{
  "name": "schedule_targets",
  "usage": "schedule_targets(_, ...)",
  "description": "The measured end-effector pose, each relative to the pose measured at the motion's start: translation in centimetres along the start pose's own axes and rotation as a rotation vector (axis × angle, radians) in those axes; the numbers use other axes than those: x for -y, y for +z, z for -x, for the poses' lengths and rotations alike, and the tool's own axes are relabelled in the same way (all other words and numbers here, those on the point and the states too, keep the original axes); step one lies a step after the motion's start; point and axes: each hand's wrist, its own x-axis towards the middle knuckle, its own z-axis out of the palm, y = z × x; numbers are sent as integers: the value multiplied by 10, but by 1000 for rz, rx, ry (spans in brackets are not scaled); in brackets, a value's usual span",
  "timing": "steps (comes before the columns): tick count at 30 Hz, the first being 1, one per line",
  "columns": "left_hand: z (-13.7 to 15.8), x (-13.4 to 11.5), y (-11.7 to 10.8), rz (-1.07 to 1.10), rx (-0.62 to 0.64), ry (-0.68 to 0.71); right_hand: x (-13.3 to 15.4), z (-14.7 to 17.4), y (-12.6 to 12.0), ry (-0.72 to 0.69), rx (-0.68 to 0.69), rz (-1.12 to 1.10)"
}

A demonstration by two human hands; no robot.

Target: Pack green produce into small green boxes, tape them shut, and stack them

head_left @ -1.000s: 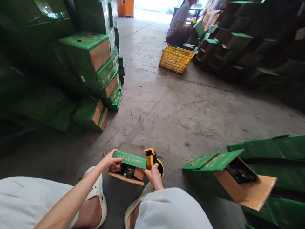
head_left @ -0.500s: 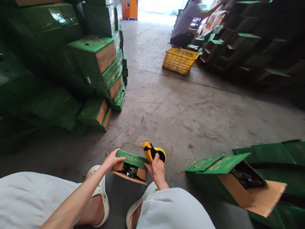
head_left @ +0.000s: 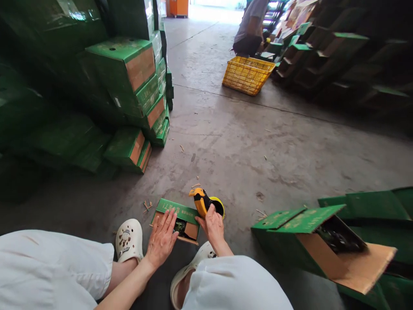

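Note:
Between my feet on the floor stands a small green cardboard box (head_left: 185,210) with its top flaps partly apart. Dark, shiny contents (head_left: 180,225) show in the gap; I cannot make out what they are. My left hand (head_left: 163,237) lies flat over the box's left flap, fingers stretched out. Held in my right hand (head_left: 212,226) at the box's right end is an orange and black tape dispenser (head_left: 200,202) with a yellow roll. The fingers of that hand wrap round the dispenser, close against the box's corner.
Green boxes (head_left: 142,99) are stacked on the left. At right, another green box (head_left: 298,228) has its flap hanging out, with more cartons behind. A yellow crate (head_left: 248,75) stands ahead, near a crouching person (head_left: 250,28). Scraps (head_left: 147,206) litter the floor.
My left hand has moved from the box's left edge to lie across its flap. The right hand keeps the tape dispenser in nearly the same place. The person ahead has lowered an arm.

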Motion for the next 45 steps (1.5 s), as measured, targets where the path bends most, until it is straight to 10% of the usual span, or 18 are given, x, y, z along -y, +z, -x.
schedule_targets(8, -52, 12, 56, 12, 118, -108, 5, -5, -5, 105, 106, -35)
schedule_targets(19, -49, 13, 57, 208, 201, -171, 23, -1, -29, -19, 105, -98)
schedule_targets(26, -41, 45, 51, 143, 362, 234, 18, -22, -29, -11, 275, -74)
schedule_targets(32, -39, 55, 55, 104, 343, 304, 20, -21, -29, -28, 173, -176)
schedule_targets(41, -43, 64, 59, 226, 365, 329, 15, -60, -78, 191, 300, -398)
schedule_targets(45, -44, 65, 61, 262, 382, 318, 24, -84, -112, 426, 569, -869)
